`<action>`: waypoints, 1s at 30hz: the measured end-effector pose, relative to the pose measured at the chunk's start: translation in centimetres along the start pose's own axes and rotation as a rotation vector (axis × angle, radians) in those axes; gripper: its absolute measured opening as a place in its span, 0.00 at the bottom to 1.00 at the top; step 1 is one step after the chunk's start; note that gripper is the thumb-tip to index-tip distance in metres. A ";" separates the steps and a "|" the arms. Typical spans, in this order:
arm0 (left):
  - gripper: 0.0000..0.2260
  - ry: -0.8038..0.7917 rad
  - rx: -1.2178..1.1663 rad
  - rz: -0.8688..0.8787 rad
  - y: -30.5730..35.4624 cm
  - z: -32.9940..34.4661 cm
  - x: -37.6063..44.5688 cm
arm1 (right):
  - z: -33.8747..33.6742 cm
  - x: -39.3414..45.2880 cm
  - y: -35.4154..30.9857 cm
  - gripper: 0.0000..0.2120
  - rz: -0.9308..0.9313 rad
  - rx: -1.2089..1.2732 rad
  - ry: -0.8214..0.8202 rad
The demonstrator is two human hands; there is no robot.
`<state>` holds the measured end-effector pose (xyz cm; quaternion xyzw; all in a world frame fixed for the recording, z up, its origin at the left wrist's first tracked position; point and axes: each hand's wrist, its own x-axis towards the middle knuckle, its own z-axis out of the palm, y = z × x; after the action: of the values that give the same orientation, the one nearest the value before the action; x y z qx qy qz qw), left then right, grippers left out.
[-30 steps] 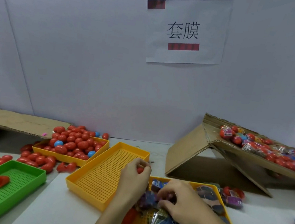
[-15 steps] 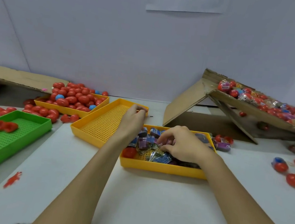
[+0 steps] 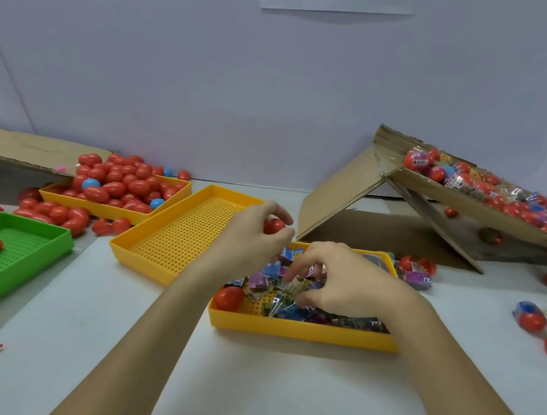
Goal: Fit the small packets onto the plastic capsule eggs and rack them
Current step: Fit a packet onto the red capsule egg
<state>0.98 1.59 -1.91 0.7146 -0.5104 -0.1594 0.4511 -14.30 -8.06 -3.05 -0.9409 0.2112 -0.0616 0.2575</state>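
Note:
My left hand [image 3: 251,239] grips a red capsule egg [image 3: 274,226] above the far left corner of the yellow packet tray [image 3: 302,329]. My right hand [image 3: 339,279] reaches into that tray and pinches a small shiny packet [image 3: 295,287] among several coloured packets. One more red egg [image 3: 228,297] lies in the tray's near left corner. Several wrapped eggs lie on a sloping cardboard rack [image 3: 472,204] at the right.
An empty yellow mesh tray [image 3: 164,245] sits left of the packet tray. Behind it a yellow tray [image 3: 106,209] is heaped with red eggs and a few blue ones. A green tray [image 3: 17,265] holds red egg halves. Loose wrapped eggs [image 3: 532,320] lie at the right.
The camera has tilted down and pulled back. My left hand has lifted slightly, so the red egg now shows in its fingers. My right hand stays in the packet tray.

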 end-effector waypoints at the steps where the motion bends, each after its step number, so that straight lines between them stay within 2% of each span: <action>1: 0.05 0.005 0.006 0.007 0.0 0.1 0.0 | 0.1 0.0 -0.1 0.12 0.011 -0.011 -0.012; 7: 0.05 0.012 0.043 0.016 -0.1 0.4 0.0 | 0.7 0.4 -0.6 0.05 -0.035 -0.028 0.017; 12: 0.05 0.037 -0.010 0.000 -0.2 0.3 0.2 | 0.6 0.6 -0.3 0.07 -0.050 0.083 0.216; 15: 0.13 0.030 -0.003 -0.030 -0.1 0.2 0.2 | 0.9 0.9 -0.2 0.07 -0.028 0.191 0.375; 17: 0.15 0.031 -0.026 -0.061 -0.1 0.1 0.3 | 1.1 1.0 -0.1 0.07 0.008 0.282 0.436; 22: 0.07 -0.011 -0.041 -0.067 -0.4 0.3 0.3 | 1.4 1.2 0.1 0.12 0.049 0.455 0.489; 27: 0.11 -0.091 -0.051 -0.092 -0.8 0.5 0.3 | 1.4 1.4 0.2 0.14 0.061 0.540 0.522; 30: 0.10 -0.085 -0.104 -0.092 -0.9 0.5 0.2 | 1.5 1.5 0.1 0.14 0.057 0.574 0.501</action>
<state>1.26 1.22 -2.81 0.7056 -0.4865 -0.2363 0.4578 -12.68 -8.07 -4.40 -0.7800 0.2680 -0.3391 0.4526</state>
